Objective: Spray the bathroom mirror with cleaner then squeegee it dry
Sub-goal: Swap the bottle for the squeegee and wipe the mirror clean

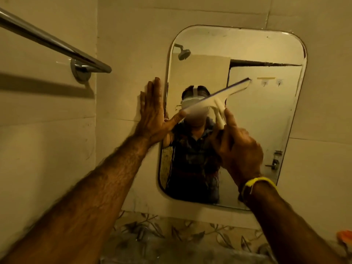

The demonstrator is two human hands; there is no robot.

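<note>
A rounded rectangular mirror [266, 130] hangs on the tiled wall ahead. My right hand [240, 147], with a yellow band at the wrist, grips the handle of a white squeegee [219, 98]. Its blade lies tilted against the glass, high end to the right, near the mirror's middle. My left hand [152, 113] is flat and open against the wall at the mirror's left edge, thumb touching the frame. No spray bottle is in view. The glass reflects a person in a dark shirt.
A chrome towel rail [57, 44] juts from the left wall at upper left. A band of leaf-patterned tiles [171, 231] runs below the mirror. An orange object [345, 237] shows at the lower right edge. A shower head and a door appear as reflections.
</note>
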